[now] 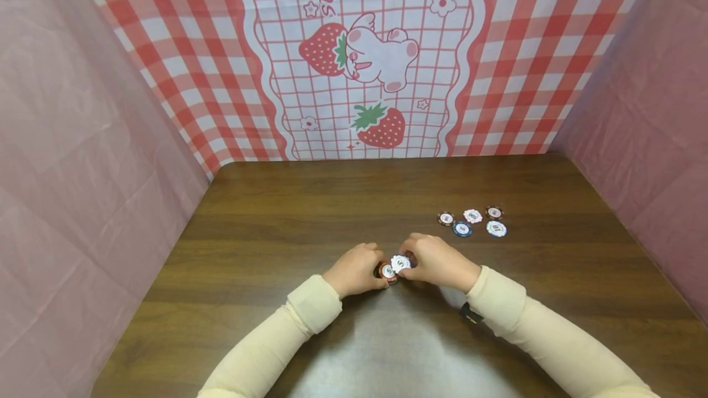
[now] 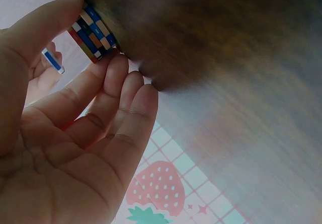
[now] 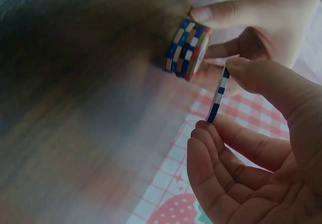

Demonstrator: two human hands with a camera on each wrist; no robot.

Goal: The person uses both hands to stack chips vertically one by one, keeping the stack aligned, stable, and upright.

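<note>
Near the middle of the table, my left hand (image 1: 356,268) holds a short stack of poker chips (image 1: 388,271) between thumb and fingers. The top chip is red-edged and marked 5; blue and tan edges show below it in both wrist views. My right hand (image 1: 439,261) pinches a single white poker chip (image 1: 401,263), also marked 5, by its rim. In the right wrist view this chip (image 3: 218,94) shows a blue-and-white edge and is held apart from the stack (image 3: 186,50).
Several loose chips lie flat farther back to the right, among them a blue chip (image 1: 462,229), a pale chip (image 1: 496,228) and a dark chip (image 1: 495,212). Behind the brown wooden table (image 1: 265,220) hangs a strawberry-print cloth (image 1: 381,66). Pink curtains (image 1: 94,171) flank both sides.
</note>
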